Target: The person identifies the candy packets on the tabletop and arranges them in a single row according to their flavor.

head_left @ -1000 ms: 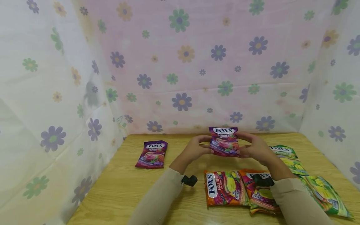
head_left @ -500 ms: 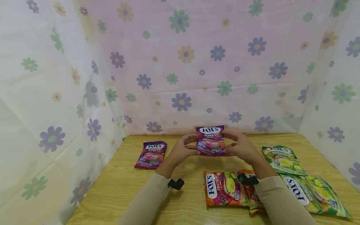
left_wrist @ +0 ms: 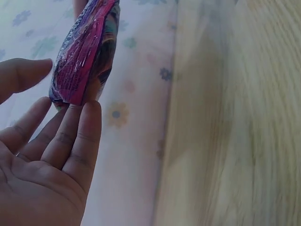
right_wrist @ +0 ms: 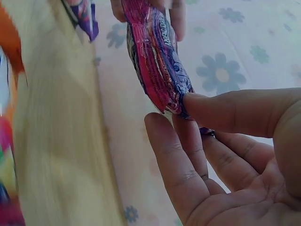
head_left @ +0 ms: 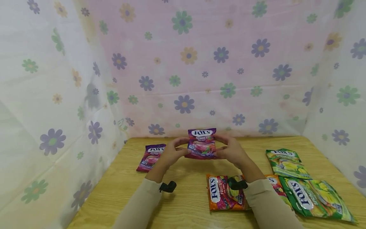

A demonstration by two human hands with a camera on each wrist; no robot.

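A purple Fox's Berries candy bag (head_left: 201, 144) is held up off the table between both hands, its front facing me. My left hand (head_left: 172, 152) holds its left edge between fingers and thumb. On the opposite edge, my right hand (head_left: 233, 152) pinches the bag. From the right wrist view, the thumb (right_wrist: 225, 110) presses on the bag's side, with fingers below. In the left wrist view, fingertips meet the lower end of the bag (left_wrist: 82, 61). A second purple berries bag (head_left: 150, 158) lies on the table, partly hidden behind the left hand.
Closer to me lies an orange Fox's Fruits bag (head_left: 218, 194), with another orange bag (head_left: 275, 183) mostly under the right sleeve. Two green Fox's bags (head_left: 287, 163) lie at the right. Flowered cloth walls (head_left: 183, 63) enclose the wooden table (head_left: 188, 203).
Both hands have carried the purple candy bag leftward, still raised. The left hand now covers part of the other purple bag, while the right arm has uncovered the green bags.
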